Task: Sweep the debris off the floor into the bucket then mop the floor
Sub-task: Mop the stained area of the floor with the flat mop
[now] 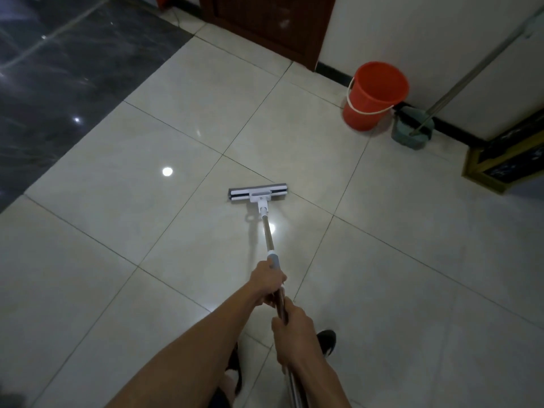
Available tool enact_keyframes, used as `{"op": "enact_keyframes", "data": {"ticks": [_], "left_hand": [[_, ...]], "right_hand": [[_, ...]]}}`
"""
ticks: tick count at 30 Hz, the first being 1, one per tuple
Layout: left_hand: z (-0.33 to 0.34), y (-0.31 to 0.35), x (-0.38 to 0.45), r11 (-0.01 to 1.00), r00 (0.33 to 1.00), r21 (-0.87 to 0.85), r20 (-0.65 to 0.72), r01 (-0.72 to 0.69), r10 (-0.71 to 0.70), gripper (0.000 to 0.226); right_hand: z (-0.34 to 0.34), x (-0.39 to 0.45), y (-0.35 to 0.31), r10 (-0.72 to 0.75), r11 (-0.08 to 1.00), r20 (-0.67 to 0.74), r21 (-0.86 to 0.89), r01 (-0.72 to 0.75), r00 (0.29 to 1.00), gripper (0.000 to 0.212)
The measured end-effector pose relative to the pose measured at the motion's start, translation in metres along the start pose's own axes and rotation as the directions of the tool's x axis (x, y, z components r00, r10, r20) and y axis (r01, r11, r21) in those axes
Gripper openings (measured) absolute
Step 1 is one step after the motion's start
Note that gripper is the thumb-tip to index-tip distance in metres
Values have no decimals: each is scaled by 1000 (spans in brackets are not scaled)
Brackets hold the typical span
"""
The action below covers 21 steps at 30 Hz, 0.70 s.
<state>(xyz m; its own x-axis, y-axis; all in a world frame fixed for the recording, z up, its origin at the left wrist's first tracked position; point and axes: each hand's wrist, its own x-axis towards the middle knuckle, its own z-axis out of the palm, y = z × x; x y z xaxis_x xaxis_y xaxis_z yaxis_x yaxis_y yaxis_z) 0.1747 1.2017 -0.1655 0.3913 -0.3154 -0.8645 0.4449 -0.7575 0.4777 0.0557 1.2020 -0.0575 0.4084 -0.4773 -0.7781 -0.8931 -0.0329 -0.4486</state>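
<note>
Two hands on one mop handle (269, 237) | left hand (266, 282) wrapped lower, nearer the mop head (258, 194); right hand (294, 328) curled round it closer to the body | handle runs straight ahead, head flat on floor (117, 178), crosswise | bucket (375, 95) well apart, front-right by wall | handle's top end cut off; debris not discernible.

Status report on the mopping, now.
Left hand and right hand both gripping mop handle. Mop head flat on tile floor. Orange bucket by wall, clear of path.
</note>
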Motion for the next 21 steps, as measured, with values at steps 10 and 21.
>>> {"op": "enact_keyframes", "data": {"ticks": [10, 21], "left_hand": [[-77, -103, -42, 1000, 1000, 0, -16, 7, -7, 44], [-151, -165, -52, 998, 992, 49, -124, -28, 34, 46]], "right_hand": [[111, -74, -8, -47, 998, -14, 42, 47, 999, 41], [210, -90, -40, 21, 992, -58, 126, -14, 998, 39]]}}
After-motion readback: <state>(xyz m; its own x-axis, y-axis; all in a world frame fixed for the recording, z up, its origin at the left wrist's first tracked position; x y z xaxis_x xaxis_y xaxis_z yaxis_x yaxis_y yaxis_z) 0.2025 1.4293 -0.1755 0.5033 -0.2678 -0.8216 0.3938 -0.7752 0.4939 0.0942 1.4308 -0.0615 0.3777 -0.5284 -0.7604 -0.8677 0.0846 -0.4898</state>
